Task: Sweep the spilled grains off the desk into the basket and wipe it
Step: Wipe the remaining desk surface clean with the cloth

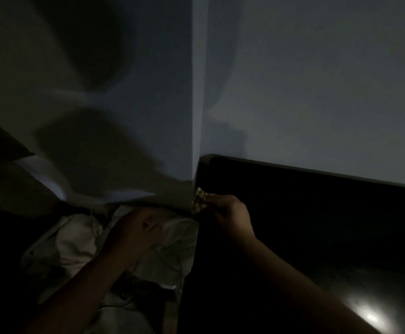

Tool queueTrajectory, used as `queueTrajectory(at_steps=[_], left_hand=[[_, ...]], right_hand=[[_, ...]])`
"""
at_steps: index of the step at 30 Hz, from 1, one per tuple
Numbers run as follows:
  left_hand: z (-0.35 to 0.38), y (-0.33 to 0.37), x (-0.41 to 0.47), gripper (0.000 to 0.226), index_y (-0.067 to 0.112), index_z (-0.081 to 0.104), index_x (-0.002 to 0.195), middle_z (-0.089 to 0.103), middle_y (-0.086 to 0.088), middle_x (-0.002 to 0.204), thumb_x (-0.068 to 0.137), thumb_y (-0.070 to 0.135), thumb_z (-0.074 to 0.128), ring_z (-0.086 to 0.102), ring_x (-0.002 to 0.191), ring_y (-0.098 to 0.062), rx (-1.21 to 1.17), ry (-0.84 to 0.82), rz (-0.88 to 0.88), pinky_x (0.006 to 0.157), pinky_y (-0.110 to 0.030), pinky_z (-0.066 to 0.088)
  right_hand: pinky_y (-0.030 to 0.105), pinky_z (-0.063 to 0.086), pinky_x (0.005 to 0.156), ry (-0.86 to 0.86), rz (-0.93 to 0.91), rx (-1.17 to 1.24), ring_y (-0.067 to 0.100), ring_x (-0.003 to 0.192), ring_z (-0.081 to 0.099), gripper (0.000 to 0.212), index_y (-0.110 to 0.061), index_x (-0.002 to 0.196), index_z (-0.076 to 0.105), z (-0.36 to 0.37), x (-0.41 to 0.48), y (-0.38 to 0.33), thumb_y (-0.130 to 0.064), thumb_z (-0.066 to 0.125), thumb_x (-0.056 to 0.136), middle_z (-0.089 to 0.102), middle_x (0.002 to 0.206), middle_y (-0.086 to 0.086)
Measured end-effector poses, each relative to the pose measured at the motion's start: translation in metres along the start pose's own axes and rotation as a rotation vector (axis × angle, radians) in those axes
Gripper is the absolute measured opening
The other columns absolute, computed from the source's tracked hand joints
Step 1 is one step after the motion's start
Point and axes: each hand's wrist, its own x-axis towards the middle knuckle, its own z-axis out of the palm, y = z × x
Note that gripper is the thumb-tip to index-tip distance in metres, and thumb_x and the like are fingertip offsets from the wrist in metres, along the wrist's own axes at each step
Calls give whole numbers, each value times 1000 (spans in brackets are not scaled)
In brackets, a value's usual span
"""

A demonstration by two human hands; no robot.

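Two hands, one cloth, one desk. My right hand point(230, 213) pinches the small cloth point(199, 200), checked in pale and dark squares, at the glossy dark desk's point(317, 225) ten o'clock corner. My left hand point(136, 230) hangs over one crumpled pale bag point(76, 237), eight o'clock from the cloth. Too dark to tell its grip.

Right hand point(230, 213) pinches a checkered cloth point(199, 200) at the desk point(317, 225) corner

No writing, label, number or sign is legible in this dim view.
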Motion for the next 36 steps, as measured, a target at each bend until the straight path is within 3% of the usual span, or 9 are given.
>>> queueTrajectory(at_steps=[2,6,13,19,21,24,27,32,36], left_hand=[[-2,-5,-4,56,13,65,108,65,-6,106,65,50,60,62,97,-25,-4,2,-3,84,-34,48],[-2,-20,-13,43,11,63,116,63,-8,115,79,33,69,60,102,-24,-13,15,-40,89,-33,47],[3,-54,-32,31,10,63,116,64,-8,113,86,17,67,60,102,-26,-16,38,-75,91,-36,48],[-5,-65,-56,25,14,65,110,65,-7,109,86,20,67,61,99,-25,11,20,-84,85,-34,49],[-8,-66,-62,28,11,64,112,65,-9,110,86,19,67,61,100,-26,18,18,-78,86,-35,49],[-7,-70,-72,29,10,65,113,65,-7,111,85,19,67,62,100,-25,28,35,-45,85,-29,46],[-4,-78,-86,22,13,68,105,67,-5,105,83,19,69,63,97,-25,20,27,-49,83,-30,48],[2,-101,-113,28,15,71,98,70,-2,94,76,33,71,66,90,-20,-19,-28,-95,82,-38,53],[4,-107,-129,16,7,70,96,69,-8,91,82,13,71,64,88,-25,-5,-22,-119,80,-37,52]], right_hand=[[10,46,87,-14,30,62,-2,96,61,21,-11,102,75,-14,-3,-4,-6,71,82,73,106,3],[19,46,85,276,74,-34,14,98,66,21,-13,103,75,-41,52,-2,-11,69,83,73,104,4],[19,41,86,179,-6,-108,28,100,64,22,-12,98,76,19,25,1,-17,67,79,71,109,7],[8,40,88,56,-79,45,-1,100,56,20,-23,97,77,31,-86,-22,-23,70,78,66,107,-15],[15,49,87,-15,-31,126,-2,98,62,17,-20,97,77,24,-95,-27,-19,72,80,66,103,-17],[32,54,83,161,127,124,16,92,69,16,-12,97,76,7,-67,-26,-10,73,81,73,98,-2],[36,52,86,361,183,-16,25,94,66,16,-7,98,75,-1,-31,-24,-11,69,83,71,101,9],[32,46,94,294,143,-125,26,107,62,25,-14,103,75,28,-64,-19,-6,70,80,68,116,8],[18,46,89,110,72,-26,16,103,62,28,-16,102,75,37,-151,-38,-3,74,77,69,112,-3]])
